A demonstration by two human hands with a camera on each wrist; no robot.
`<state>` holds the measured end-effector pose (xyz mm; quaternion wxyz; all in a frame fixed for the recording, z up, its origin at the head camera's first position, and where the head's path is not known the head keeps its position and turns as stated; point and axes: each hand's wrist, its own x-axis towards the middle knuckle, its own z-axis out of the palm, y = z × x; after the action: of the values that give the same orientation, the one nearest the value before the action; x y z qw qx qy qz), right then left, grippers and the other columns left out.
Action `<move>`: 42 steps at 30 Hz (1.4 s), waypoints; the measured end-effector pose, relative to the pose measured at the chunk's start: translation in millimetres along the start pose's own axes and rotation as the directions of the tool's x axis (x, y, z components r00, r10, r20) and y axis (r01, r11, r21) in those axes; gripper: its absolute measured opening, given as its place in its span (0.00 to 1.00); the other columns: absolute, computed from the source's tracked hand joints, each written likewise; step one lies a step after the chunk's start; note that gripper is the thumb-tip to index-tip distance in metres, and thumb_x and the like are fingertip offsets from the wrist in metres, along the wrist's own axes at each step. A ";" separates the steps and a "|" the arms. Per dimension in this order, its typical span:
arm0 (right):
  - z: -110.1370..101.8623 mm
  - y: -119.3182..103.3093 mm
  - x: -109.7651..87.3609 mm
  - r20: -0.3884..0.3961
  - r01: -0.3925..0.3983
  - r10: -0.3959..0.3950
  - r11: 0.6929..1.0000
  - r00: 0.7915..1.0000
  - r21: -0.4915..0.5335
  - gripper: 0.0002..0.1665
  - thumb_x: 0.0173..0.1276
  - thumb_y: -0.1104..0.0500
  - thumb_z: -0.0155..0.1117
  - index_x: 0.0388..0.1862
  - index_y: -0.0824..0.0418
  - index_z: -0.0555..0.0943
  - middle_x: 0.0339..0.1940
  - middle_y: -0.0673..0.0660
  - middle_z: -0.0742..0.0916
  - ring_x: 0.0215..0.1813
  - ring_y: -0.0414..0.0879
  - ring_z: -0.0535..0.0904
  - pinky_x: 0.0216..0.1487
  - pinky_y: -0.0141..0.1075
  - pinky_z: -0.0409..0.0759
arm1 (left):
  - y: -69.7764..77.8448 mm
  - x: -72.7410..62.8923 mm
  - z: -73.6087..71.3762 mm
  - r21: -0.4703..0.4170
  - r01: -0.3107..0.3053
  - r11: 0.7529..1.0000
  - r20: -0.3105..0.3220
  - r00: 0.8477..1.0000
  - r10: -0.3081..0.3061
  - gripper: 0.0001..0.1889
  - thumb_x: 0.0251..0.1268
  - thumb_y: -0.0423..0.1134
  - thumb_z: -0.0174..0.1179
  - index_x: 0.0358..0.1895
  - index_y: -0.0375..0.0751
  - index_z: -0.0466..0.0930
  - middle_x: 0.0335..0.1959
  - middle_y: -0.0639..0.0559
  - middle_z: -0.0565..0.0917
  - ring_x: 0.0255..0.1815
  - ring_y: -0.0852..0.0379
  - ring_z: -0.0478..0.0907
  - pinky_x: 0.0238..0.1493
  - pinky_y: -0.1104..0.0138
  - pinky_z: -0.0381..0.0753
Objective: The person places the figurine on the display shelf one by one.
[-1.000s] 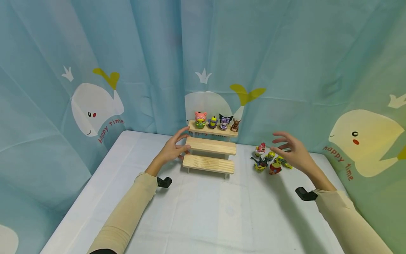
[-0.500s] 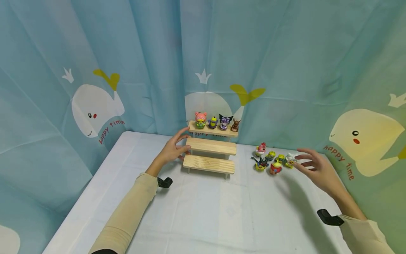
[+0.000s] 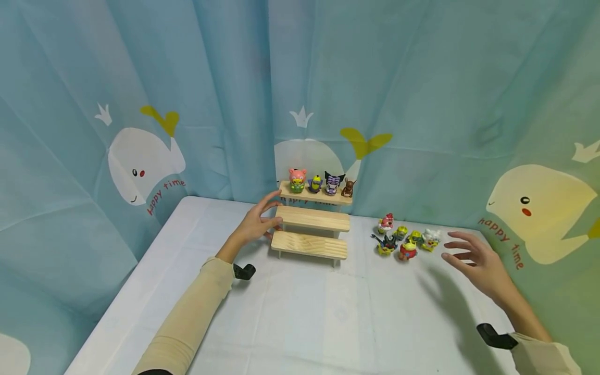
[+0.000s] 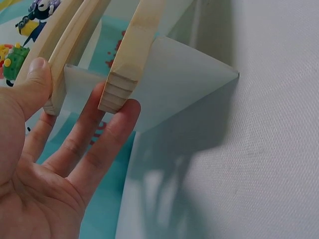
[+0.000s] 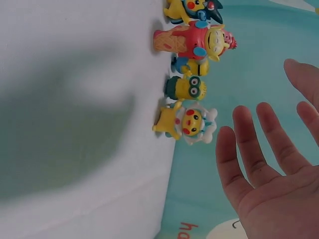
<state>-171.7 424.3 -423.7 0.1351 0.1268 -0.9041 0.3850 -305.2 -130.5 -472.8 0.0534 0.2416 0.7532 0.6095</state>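
A three-tier wooden display stand (image 3: 311,217) stands on the table. My left hand (image 3: 253,223) is at its left end. In the left wrist view, the thumb lies against an upper board (image 4: 58,79) and spread fingertips touch the board ends; none curls round them. Several small figurines line the top tier, among them a pink-hooded figurine (image 3: 297,180) and a black-eared purple figurine (image 3: 333,183). My right hand (image 3: 479,263) hovers with loose, spread fingers, holding nothing. Beside it stands a yellow figurine in a white fluffy hood (image 3: 430,239), apart from the fingers.
More figurines are grouped right of the stand: a pink one (image 3: 386,223), a dark-caped one (image 3: 386,245), a red-clothed one (image 3: 408,251) and goggled yellow ones (image 3: 414,237). A blue whale-print curtain (image 3: 225,104) hangs behind the white table (image 3: 300,312).
My right hand has moved right and toward me, away from the figurine group, uncovering the white-hooded figurine. My left hand stays at the stand's left end.
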 end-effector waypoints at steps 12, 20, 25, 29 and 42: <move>10.7 3.9 3.3 0.014 0.033 -0.033 0.999 0.999 -0.005 0.35 0.68 0.69 0.72 0.73 0.61 0.72 0.49 0.29 0.83 0.44 0.25 0.83 0.38 0.21 0.82 | 2.2 1.1 1.7 -0.005 0.012 1.000 -0.003 1.000 -0.012 0.39 0.76 0.38 0.62 0.81 0.72 0.54 0.79 0.44 0.65 0.38 0.45 0.89 0.31 0.38 0.85; 18.5 -0.3 11.8 0.042 0.034 -0.035 0.999 0.998 0.026 0.34 0.69 0.66 0.72 0.72 0.61 0.73 0.50 0.31 0.83 0.44 0.28 0.84 0.39 0.22 0.83 | 2.3 2.9 0.9 0.010 -0.010 1.000 0.002 1.000 0.010 0.39 0.77 0.37 0.62 0.82 0.69 0.53 0.79 0.41 0.64 0.39 0.44 0.89 0.30 0.36 0.84; 26.2 1.3 16.2 0.070 0.006 -0.008 1.000 0.997 0.027 0.31 0.71 0.63 0.72 0.71 0.61 0.73 0.51 0.35 0.83 0.44 0.27 0.83 0.39 0.25 0.84 | 1.0 1.0 0.2 -0.001 0.003 1.000 -0.003 1.000 -0.003 0.39 0.76 0.38 0.62 0.82 0.69 0.53 0.79 0.43 0.64 0.41 0.41 0.89 0.31 0.35 0.84; 34.5 5.9 19.1 0.111 -0.007 0.001 0.999 0.994 0.047 0.31 0.72 0.63 0.71 0.70 0.64 0.72 0.53 0.37 0.82 0.46 0.30 0.83 0.39 0.28 0.85 | -0.6 -0.1 -0.1 -0.004 0.000 1.000 -0.003 1.000 0.000 0.39 0.76 0.38 0.62 0.82 0.69 0.53 0.79 0.41 0.63 0.41 0.41 0.89 0.31 0.35 0.84; 59.5 17.4 27.7 0.176 -0.111 0.088 0.985 0.981 0.130 0.33 0.72 0.65 0.70 0.69 0.70 0.67 0.66 0.75 0.77 0.55 0.42 0.81 0.47 0.23 0.81 | 1.1 -1.1 0.3 -0.002 -0.008 1.000 -0.001 1.000 0.008 0.40 0.76 0.37 0.62 0.82 0.68 0.53 0.80 0.41 0.62 0.47 0.41 0.88 0.30 0.36 0.84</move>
<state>-212.0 389.1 -465.5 0.0291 0.1228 -0.8884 0.4414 -303.7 -130.6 -472.1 0.0508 0.2445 0.7515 0.6107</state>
